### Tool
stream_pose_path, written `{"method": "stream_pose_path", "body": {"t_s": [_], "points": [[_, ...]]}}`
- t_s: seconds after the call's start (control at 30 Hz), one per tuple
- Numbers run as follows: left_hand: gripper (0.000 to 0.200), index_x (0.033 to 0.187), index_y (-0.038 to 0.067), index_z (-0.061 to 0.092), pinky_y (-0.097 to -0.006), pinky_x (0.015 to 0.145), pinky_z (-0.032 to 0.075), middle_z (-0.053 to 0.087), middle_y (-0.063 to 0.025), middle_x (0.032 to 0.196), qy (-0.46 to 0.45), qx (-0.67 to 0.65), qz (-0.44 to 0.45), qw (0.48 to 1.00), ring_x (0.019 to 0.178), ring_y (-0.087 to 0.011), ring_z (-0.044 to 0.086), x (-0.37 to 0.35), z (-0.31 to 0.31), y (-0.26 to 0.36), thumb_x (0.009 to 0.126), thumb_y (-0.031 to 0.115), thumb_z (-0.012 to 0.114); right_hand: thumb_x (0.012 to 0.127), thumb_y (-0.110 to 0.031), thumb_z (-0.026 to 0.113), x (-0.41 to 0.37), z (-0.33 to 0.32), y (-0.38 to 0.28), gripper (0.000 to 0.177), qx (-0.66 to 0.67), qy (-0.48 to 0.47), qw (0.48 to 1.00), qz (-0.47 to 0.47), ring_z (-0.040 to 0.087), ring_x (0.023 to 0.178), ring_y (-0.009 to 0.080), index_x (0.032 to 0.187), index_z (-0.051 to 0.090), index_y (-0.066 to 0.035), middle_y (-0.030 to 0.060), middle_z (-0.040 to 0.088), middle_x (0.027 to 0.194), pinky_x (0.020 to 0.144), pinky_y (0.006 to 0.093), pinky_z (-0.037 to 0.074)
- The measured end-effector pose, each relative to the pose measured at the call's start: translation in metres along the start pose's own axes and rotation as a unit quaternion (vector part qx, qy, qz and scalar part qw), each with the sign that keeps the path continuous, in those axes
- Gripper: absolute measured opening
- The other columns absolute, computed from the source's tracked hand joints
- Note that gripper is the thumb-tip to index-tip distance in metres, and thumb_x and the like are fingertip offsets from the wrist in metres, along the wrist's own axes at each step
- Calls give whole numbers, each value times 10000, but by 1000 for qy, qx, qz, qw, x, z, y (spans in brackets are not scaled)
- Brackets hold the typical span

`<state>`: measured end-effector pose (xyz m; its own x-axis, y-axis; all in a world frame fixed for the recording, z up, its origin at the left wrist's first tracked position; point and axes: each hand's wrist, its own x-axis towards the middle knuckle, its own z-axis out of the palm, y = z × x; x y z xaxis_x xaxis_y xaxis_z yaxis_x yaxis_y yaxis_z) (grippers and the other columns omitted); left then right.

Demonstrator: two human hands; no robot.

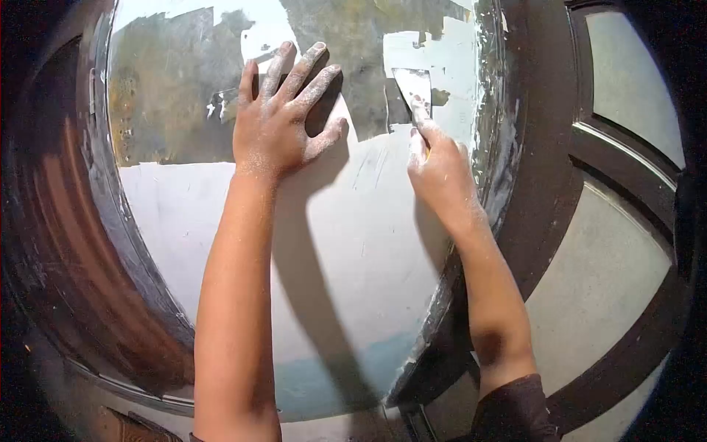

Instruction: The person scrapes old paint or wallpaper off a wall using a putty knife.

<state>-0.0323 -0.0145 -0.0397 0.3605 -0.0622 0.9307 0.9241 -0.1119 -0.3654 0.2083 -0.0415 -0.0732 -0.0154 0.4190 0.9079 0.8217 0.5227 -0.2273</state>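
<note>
My left hand [280,125] lies with its fingers spread against the upper part of a panel [346,258], white powder on its fingers and thumb. To its right, my right hand [445,169] grips a scraper [414,82], its blade pointing up and flat against the panel near a strip of white coating. Most of the scraper's handle is hidden in the fist. Around both hands, the upper panel shows a patchy grey-brown surface [173,96] with ragged white edges. Lower down, the coating is smooth and whitish, with a few scratches below the blade.
A dark frame edge [490,103] with flaked white paint borders the panel on the right. Beyond it stands dark woodwork with pale inset panels [600,287]. Brown wood [81,243] curves along the left side. A blue-grey band [324,379] crosses the panel's bottom.
</note>
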Motion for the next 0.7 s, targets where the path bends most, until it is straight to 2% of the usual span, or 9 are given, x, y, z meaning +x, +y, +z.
{"method": "stream_pose_path", "body": {"t_s": [0.1,0.2,0.23,0.37,0.4,0.5,0.57,0.6,0.7], "points": [[631,1449,364,625,-560,1303,165,451,103,1641,14,1,6,1000,1542,-243,370,0,2,-1,869,610,664,1010,-137,519,5,-9,-10,490,28,-13,999,29,681,828,516,1494,547,-64,320,686,856,812,603,534],[670,1485,377,603,-562,1302,158,424,88,1671,-15,5,-1,1000,1565,-254,346,0,-2,0,867,628,676,1008,-141,525,-1,-2,-8,456,42,37,998,0,677,838,524,1452,584,-56,331,684,875,807,611,529],[670,1485,377,603,-562,1302,158,424,88,1671,-15,3,-2,1000,1565,-254,346,-1,-3,1,867,628,676,1009,-142,527,-6,-3,-8,446,17,10,1000,20,675,840,528,1439,600,-48,332,685,888,810,610,525],[680,1494,378,590,-560,1300,160,411,87,1679,-21,12,1,1000,1571,-251,334,1,-2,-1,864,617,680,1015,-158,527,8,4,3,273,31,42,999,-3,668,863,538,1168,692,-4,329,684,881,803,616,521],[679,1492,374,592,-560,1299,163,413,86,1679,-20,7,0,1000,1570,-253,336,0,-2,0,862,614,682,1021,-166,524,14,-1,-2,237,48,24,998,24,670,872,536,1043,681,10,328,683,878,809,621,520],[675,1486,370,598,-563,1296,167,418,83,1676,-17,2,0,1000,1567,-258,342,1,-2,0,859,606,684,1021,-161,519,0,3,-4,306,51,42,998,20,672,902,524,1217,699,-11,322,696,923,844,590,531],[643,1449,351,619,-581,1298,163,449,90,1646,2,-22,7,1000,1551,-253,358,0,0,-2,862,610,660,1020,-155,516,-11,7,4,419,33,10,999,35,677,915,509,1413,624,-61,319,699,946,856,569,538],[638,1444,347,621,-584,1296,164,451,88,1644,5,-14,6,1000,1546,-254,362,1,0,-2,862,606,660,1018,-152,521,-11,5,0,456,45,44,998,8,682,900,501,1463,586,-72,317,696,934,839,575,535],[631,1441,343,620,-583,1293,167,451,89,1642,5,-15,15,1000,1537,-253,369,0,0,-2,863,594,660,1017,-154,532,19,-3,0,444,23,12,999,38,679,873,504,1446,601,-65,316,692,907,815,586,529]]}}
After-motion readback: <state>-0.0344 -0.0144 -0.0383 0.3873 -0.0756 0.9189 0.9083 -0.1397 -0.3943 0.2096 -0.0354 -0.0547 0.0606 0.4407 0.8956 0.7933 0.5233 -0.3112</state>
